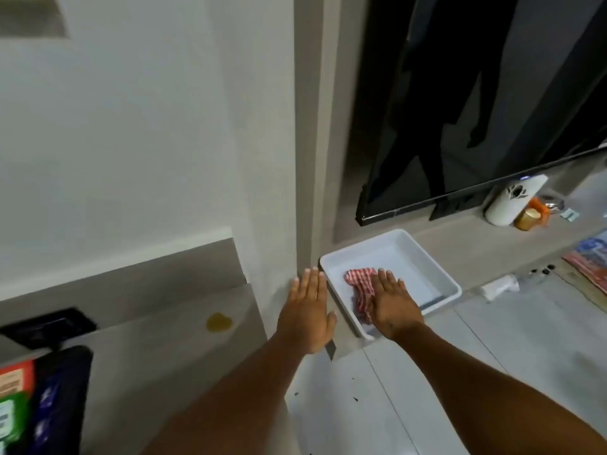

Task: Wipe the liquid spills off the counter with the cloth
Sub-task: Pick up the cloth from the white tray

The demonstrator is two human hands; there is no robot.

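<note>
A red-and-white checked cloth (359,289) lies crumpled in a white tray (440,274) on a low grey shelf. My right hand (392,303) lies flat over the cloth's right side, fingers straight and not closed on it. My left hand (307,311) hovers flat with fingers apart, just left of the tray, in front of the wall corner. A round yellow liquid spill (219,322) sits on the grey counter (157,356) to the left of my left hand.
A large black screen (476,110) stands behind the tray. A white cylinder (507,203), a small jar (527,218) and papers (591,261) lie to the right. A black socket plate (49,326) and coloured packages (39,405) occupy the counter's left end.
</note>
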